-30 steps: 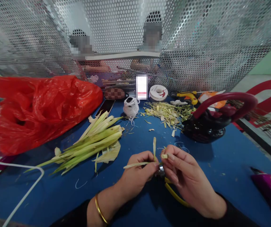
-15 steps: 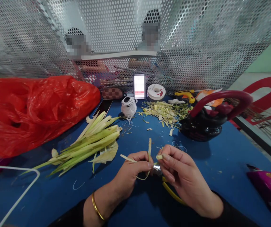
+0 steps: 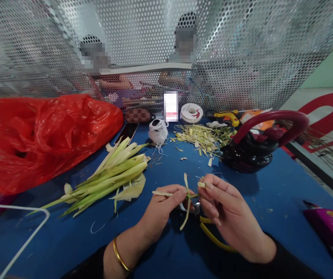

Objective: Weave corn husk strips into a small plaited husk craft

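Observation:
My left hand (image 3: 164, 211), a gold bangle at its wrist, pinches several narrow pale-green plant strips (image 3: 185, 219) that look like corn husk. They cross at a small knot near the thumb tip, one end pointing up, one down and one out to the left. My right hand (image 3: 230, 217) is closed on the folded end of a pale strip (image 3: 201, 185) between thumb and fingers. Below the hands is a tool with yellow handles (image 3: 217, 237) and a shiny metal part, mostly hidden. Left of my hands lies a pile of green husks (image 3: 116, 174).
A red plastic bag (image 3: 47, 135) fills the far left. Behind are a phone (image 3: 128, 132), white string (image 3: 158, 131), a ribbon spool (image 3: 191, 113) and husk scraps (image 3: 201, 137). A black pot-like object with a red handle (image 3: 247, 155) and a purple box (image 3: 329, 228) stand right.
The left thumb has shifted, so the crossing of the strips now shows. One strip has swung down below the knot. My right hand has moved slightly right with its strip end.

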### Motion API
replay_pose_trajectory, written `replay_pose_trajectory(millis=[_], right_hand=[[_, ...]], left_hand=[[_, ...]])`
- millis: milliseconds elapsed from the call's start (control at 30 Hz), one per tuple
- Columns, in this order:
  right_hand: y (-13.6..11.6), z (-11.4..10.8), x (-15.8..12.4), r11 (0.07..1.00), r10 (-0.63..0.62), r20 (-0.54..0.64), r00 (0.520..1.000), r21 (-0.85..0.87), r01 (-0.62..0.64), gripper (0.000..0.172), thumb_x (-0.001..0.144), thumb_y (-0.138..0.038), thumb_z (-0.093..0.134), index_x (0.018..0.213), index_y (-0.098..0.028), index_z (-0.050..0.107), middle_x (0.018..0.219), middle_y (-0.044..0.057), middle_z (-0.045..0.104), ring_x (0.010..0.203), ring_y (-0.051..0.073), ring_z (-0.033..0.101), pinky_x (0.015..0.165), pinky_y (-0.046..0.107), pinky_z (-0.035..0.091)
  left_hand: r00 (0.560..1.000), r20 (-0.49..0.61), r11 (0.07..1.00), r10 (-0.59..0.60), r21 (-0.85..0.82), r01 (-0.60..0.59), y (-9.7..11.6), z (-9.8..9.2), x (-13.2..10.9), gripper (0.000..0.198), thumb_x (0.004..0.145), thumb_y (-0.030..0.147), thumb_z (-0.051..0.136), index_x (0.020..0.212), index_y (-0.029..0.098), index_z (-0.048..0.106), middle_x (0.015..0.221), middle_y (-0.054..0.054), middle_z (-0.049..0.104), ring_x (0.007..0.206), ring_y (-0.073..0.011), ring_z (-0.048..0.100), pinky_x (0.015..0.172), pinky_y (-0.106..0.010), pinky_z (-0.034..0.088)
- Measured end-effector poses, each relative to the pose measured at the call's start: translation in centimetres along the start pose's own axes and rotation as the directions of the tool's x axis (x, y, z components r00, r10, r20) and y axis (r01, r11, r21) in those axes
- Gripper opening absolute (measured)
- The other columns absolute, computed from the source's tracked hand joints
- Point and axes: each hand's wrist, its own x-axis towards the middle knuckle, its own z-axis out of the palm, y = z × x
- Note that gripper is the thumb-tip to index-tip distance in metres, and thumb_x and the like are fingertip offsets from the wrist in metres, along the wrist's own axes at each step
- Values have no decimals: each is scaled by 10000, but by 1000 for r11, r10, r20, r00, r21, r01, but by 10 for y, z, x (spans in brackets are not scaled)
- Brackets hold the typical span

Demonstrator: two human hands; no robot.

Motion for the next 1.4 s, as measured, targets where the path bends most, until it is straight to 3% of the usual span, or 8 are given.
replay_pose_trajectory(millis=[133,233,567,733,967,1167,1300,1400], right_hand=[[1,1,-1,1000,8,2,1000,-1,-8,271,797,-303,732,652,-175,542,502,-74,443,364,23,315,345,131,231],[1,1,-1,1000,-5,-4,1000,-11,5,264,788,-300,739,660,-176,545,499,-74,444,369,24,323,351,131,234],[1,-1,2,1000,16,-26,1000,-19,-17,261,796,-309,734,673,-179,545,491,-80,430,368,25,300,341,128,223],[1,0,1,1000,14,-10,1000,-13,-14,257,774,-303,750,672,-176,551,498,-76,448,366,23,322,350,130,233],[3,-2,1,1000,22,5,1000,-3,-22,260,782,-296,742,674,-181,535,495,-80,441,368,27,310,359,140,234],[4,-5,2,997,29,-35,999,-64,-31,249,791,-318,740,695,-181,556,528,-68,462,390,30,329,361,140,194],[0,-8,5,971,-33,-41,999,-237,22,204,820,-350,711,736,-200,601,684,20,616,600,113,545,404,156,276],[-2,-12,6,875,-263,-77,962,-439,204,193,842,-348,696,714,-219,630,731,60,636,1017,220,574,564,194,418]], left_hand=[[996,-82,985,35,174,-20,4,0,-2,296,819,422,670,847,144,768,733,-65,713,708,-175,617,704,-270,482],[996,-70,973,54,228,-37,4,0,-3,330,866,430,610,886,145,774,785,-80,728,745,-184,620,708,-270,476],[995,-100,992,29,122,-17,-2,-1,-3,326,875,436,600,898,158,768,771,-64,725,736,-177,636,736,-283,491],[999,-46,997,1,71,3,3,2,-3,297,846,421,639,884,152,760,775,-76,730,751,-187,646,758,-306,507],[999,18,962,49,268,-52,9,0,-4,299,866,374,609,699,150,713,671,-47,681,664,-147,583,676,-253,452],[1000,3,990,-17,140,16,5,-1,-1,268,802,387,687,719,137,733,647,-47,670,636,-140,566,666,-259,462],[991,-96,995,-98,-28,96,2,-1,2,252,781,375,718,853,136,754,763,-72,721,663,-136,606,686,-264,483],[978,-173,990,-117,-99,101,3,-3,4,281,749,357,749,933,145,742,809,-72,733,617,-111,585,629,-240,479]])
